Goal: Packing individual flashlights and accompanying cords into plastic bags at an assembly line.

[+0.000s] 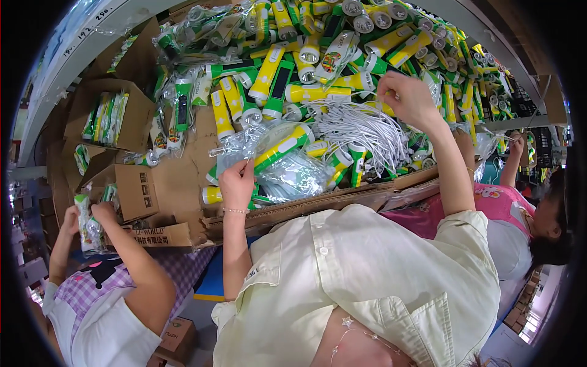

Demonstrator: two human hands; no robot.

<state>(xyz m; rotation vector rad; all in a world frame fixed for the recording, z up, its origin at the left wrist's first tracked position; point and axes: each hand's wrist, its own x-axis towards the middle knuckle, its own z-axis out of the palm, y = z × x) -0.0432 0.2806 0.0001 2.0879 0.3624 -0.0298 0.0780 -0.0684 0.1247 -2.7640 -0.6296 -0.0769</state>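
Observation:
My left hand (237, 182) is closed in a pinch on the edge of a clear plastic bag. Inside the bag lies a yellow and green flashlight (284, 148), tilted up to the right. My right hand (408, 101) hangs over the pile with its fingers curled together; what they hold, if anything, is too small to make out. Below that hand spreads a loose bundle of white cables (367, 134). Under the bagged flashlight is a heap of clear plastic bags (293, 177). Loose yellow and green flashlights (267, 72) surround both hands.
A cardboard edge (318, 203) runs along my side of the heap. To the left stand open cartons (107, 116) with bagged flashlights. One co-worker's hands (104, 211) hold a bagged flashlight at the left; another co-worker's hand (516, 144) is raised at the right.

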